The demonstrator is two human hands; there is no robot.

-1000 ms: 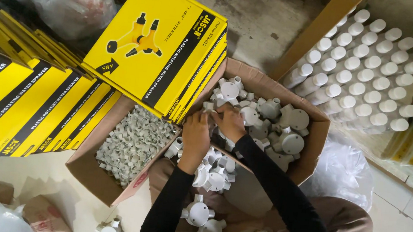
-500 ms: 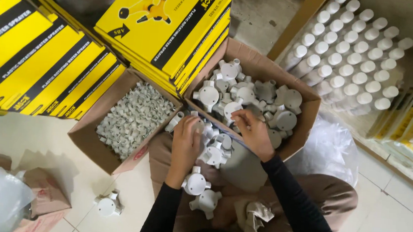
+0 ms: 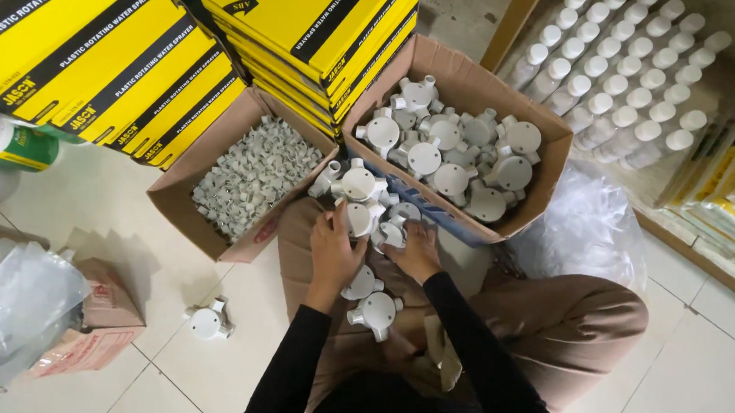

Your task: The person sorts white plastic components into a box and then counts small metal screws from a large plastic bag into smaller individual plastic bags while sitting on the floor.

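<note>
Person crouched on the tiled floor [image 3: 706, 387], both hands down in a small heap of white round junction fittings [image 3: 360, 188] lying on a flattened cardboard sheet [image 3: 293, 244] just in front of the knees. Left hand [image 3: 335, 246] has its fingers curled around one white fitting at the heap's near edge; right hand [image 3: 417, 251] lies palm-down over another fitting beside it, fingers bent, but whether it truly grips cannot be told. The heap sits touching the front wall of an open carton of the same fittings [image 3: 549, 152], likely so pieces stay within short reach of both hands. Two more fittings [image 3: 372, 304] lie nearer the body, between the forearms; one stray fitting [image 3: 207, 321] rests apart on the tiles to the left. Left of the heap, an open box of small grey-white clips [image 3: 250, 179]. Stacked flat yellow-and-black boxes [image 3: 314, 7] crowd behind both cartons. Rows of white-capped bottles [image 3: 628, 70] at upper right, crumpled clear plastic sheet [image 3: 587, 234] beside the carton, a plastic bag [image 3: 8, 308] at lower left.
</note>
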